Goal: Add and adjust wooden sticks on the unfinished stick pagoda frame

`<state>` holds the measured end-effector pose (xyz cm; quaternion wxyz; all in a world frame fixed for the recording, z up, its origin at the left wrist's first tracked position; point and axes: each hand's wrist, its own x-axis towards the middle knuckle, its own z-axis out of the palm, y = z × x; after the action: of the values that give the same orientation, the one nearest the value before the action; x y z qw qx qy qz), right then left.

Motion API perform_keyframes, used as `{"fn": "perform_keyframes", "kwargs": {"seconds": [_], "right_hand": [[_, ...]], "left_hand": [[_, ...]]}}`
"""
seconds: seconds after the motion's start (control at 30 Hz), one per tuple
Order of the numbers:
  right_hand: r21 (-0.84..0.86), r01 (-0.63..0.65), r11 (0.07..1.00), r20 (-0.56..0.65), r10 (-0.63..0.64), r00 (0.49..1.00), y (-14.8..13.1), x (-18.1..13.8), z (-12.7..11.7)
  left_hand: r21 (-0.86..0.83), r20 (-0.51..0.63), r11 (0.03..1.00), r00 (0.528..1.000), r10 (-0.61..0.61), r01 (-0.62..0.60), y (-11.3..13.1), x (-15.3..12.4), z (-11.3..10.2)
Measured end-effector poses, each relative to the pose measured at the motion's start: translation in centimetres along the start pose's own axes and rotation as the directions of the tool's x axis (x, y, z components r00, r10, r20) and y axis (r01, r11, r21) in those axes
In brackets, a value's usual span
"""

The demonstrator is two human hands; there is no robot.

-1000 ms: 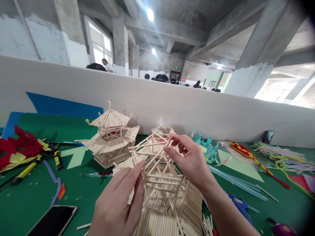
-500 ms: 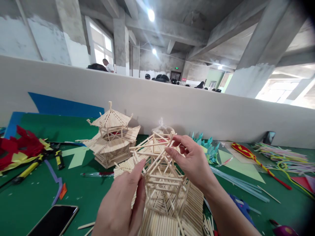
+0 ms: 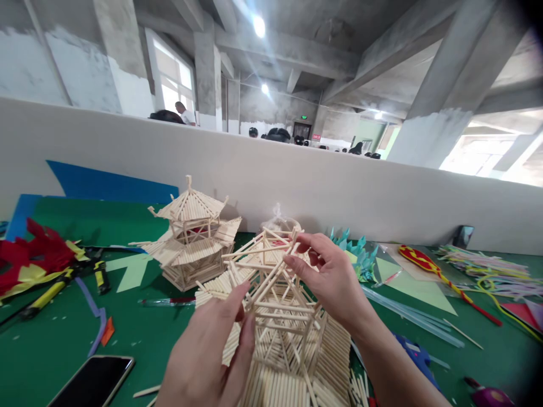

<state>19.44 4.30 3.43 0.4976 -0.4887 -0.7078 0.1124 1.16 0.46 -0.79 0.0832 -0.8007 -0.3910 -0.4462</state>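
Observation:
In front of me stands a pavilion model [image 3: 283, 317] built of thin pale wooden sticks, its upper roof an open frame. My right hand [image 3: 331, 274] pinches a stick at the peak of that frame between thumb and fingers. At the left corner of the roof, my left hand [image 3: 206, 345] has its thumb and index finger around the frame's edge; its other fingertips are hidden. Behind and to the left is a second stick pavilion [image 3: 193, 249], with a covered roof and a small finial.
A phone [image 3: 93, 381] lies front left, near yellow-handled cutters [image 3: 100, 276] and red cloth-like pieces [image 3: 34, 249]. On the right are clear glue sticks [image 3: 416, 316], a blue glue gun [image 3: 413, 353], teal folded paper [image 3: 356, 254] and coloured strips [image 3: 487, 271]. A white partition [image 3: 339, 186] stands behind.
My left thumb has shifted slightly right and lower against the frame, and its index finger has dropped a little. My right hand keeps its pinch at the peak. Both models stay in place.

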Motion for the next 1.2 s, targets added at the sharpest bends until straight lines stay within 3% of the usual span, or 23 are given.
{"fn": "perform_keyframes", "kwargs": {"seconds": [0.13, 0.3, 1.2], "right_hand": [[0.002, 0.0, 1.0, 0.001, 0.0, 1.0, -0.03, 0.03, -0.08], [0.01, -0.007, 1.0, 0.008, 0.007, 1.0, -0.24, -0.04, -0.09], [0.027, -0.012, 1.0, -0.02, 0.013, 1.0, -0.39, 0.06, 0.25]], "left_hand": [[-0.046, -0.02, 0.998, 0.998, -0.052, 0.051, -0.3, -0.04, 0.23], [-0.046, -0.087, 0.999, 0.996, -0.02, 0.016, -0.27, 0.15, 0.41], [-0.087, -0.079, 0.992, 0.992, -0.093, 0.086, -0.15, 0.1, 0.46]]}}
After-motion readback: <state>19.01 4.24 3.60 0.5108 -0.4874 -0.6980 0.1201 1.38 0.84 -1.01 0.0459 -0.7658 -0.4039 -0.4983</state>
